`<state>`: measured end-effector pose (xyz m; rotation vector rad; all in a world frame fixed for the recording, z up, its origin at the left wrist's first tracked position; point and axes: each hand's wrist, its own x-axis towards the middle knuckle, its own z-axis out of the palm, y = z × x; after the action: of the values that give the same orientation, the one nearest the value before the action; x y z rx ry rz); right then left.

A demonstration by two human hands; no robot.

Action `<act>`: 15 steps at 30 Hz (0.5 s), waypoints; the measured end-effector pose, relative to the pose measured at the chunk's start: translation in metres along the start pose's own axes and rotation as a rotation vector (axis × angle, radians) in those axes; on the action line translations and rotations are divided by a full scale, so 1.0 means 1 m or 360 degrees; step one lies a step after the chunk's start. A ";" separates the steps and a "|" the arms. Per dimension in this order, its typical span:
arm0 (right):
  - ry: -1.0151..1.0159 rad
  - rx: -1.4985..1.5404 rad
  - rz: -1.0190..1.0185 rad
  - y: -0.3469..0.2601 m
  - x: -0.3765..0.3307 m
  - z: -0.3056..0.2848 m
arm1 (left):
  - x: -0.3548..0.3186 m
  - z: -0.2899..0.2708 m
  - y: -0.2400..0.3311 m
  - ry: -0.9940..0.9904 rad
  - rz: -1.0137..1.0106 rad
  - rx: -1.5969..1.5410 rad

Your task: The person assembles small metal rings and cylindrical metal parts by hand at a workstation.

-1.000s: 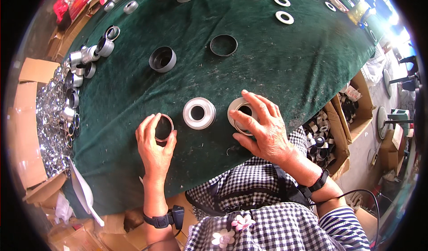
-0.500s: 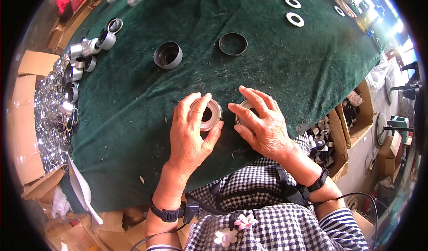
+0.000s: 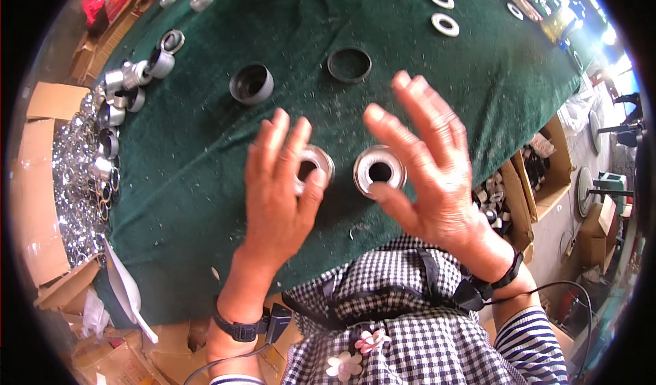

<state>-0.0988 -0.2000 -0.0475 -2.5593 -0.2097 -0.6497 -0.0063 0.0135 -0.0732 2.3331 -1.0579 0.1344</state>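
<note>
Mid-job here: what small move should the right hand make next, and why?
Probably reach forward to the black ring: the right hand's fingers are spread, not closed around the right part, and the ring lies uncovered on the cloth ahead. The left hand is at the left part, so the right seems freer.

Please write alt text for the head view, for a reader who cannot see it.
A person's left hand partly covers one round silver part on a green cloth; the open right hand is beside another. Beyond lie a grey cup and a black ring; shiny rings are heaped at left.
</note>
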 end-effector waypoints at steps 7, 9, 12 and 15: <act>-0.0117 -0.0072 0.0003 0.011 -0.037 0.063 | -0.017 0.038 0.005 -0.0077 0.0040 0.0171; -0.0154 -0.0027 -0.0014 0.010 -0.036 0.064 | -0.020 0.030 0.009 -0.0074 0.0003 0.0083; -0.0184 0.0162 0.0029 0.010 -0.040 0.049 | -0.018 0.023 0.019 -0.0046 -0.0115 -0.0170; -0.0253 0.0245 0.0061 -0.004 -0.061 0.029 | -0.025 0.032 0.054 -0.0161 -0.0377 -0.0951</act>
<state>-0.1417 -0.1838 -0.0979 -2.4601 -0.2529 -0.3997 -0.0665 -0.0158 -0.0832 1.9042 -0.7266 -0.3487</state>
